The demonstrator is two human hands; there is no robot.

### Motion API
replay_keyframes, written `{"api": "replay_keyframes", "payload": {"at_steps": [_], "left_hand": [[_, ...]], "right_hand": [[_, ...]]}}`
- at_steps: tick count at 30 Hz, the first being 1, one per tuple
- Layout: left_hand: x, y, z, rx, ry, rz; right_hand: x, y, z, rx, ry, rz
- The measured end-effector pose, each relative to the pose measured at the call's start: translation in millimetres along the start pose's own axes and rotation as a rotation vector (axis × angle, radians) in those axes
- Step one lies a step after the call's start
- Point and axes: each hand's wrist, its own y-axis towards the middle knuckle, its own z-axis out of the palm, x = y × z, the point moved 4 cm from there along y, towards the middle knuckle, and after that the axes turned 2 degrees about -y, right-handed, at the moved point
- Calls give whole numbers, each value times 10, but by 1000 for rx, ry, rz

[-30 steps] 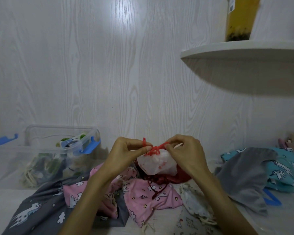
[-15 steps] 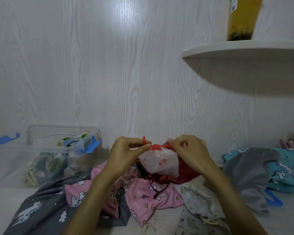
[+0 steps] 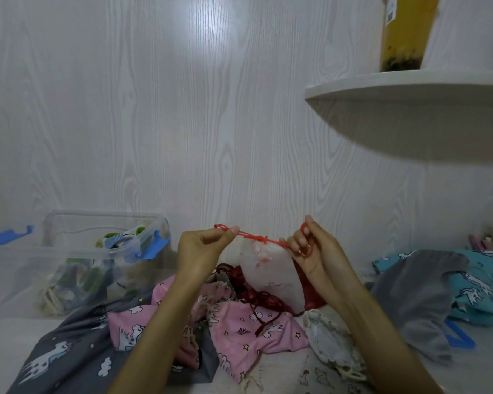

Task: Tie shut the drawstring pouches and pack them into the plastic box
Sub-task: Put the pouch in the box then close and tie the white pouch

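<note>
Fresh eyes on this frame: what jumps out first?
The red drawstring stretched taut at centre, each end pinched by the left hand and right hand, with the white pouch hanging from its knot. Below lies a heap of patterned pouches, the pink one most vivid. At left stands the clear plastic box with blue latches, already holding some items.

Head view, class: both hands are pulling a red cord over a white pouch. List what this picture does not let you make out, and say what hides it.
- White pouch: contents; the fabric covers them.
- Red cord ends: tucked inside the left hand and right hand.
- Plastic box: contents blurred by its hazy wall.
- Yellow container on the shelf: top cut off by the upper edge.
</note>
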Motion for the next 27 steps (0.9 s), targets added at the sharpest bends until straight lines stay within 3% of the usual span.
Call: {"api": "replay_keyframes", "payload": {"at_steps": [5,13,18,22,27], "left_hand": [[49,17,-24,71,54,-10],[-63,32,102,233,-76,13],[-5,42,69,204,-244,-143],[85,39,-21,191,-60,-196],[-52,-94,126,390,131,-109]], "right_hand": [[-112,23,-60,-54,-130,-12],[-288,-11,18,111,-762,-35],[-326,-24,-6,118,-782,28],[-313,-49,10,198,-818,125],[36,-211,218,337,-914,104]]}}
